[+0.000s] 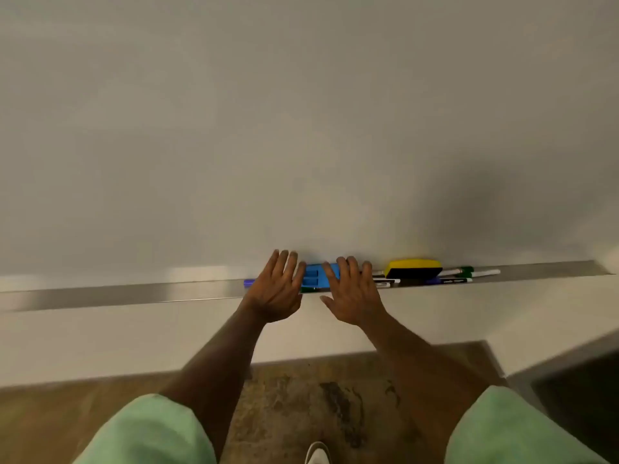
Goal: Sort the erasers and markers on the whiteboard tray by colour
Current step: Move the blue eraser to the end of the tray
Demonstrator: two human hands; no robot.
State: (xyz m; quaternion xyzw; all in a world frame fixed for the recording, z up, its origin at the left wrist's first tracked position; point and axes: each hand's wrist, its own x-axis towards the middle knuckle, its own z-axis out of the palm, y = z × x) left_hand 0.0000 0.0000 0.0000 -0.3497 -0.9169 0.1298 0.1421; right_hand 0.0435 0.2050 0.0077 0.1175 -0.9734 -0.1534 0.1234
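Head view: both hands hover spread and flat, gripping nothing, over the metal whiteboard tray. Between them lies the blue eraser, its long axis along the tray; the left hand covers its left end, the right hand its right, both about equally near. A yellow eraser and a jumble of markers lie further right, nearer the right hand. A purple marker tip pokes out left.

Blue eraser and yellow eraser lie among markers.
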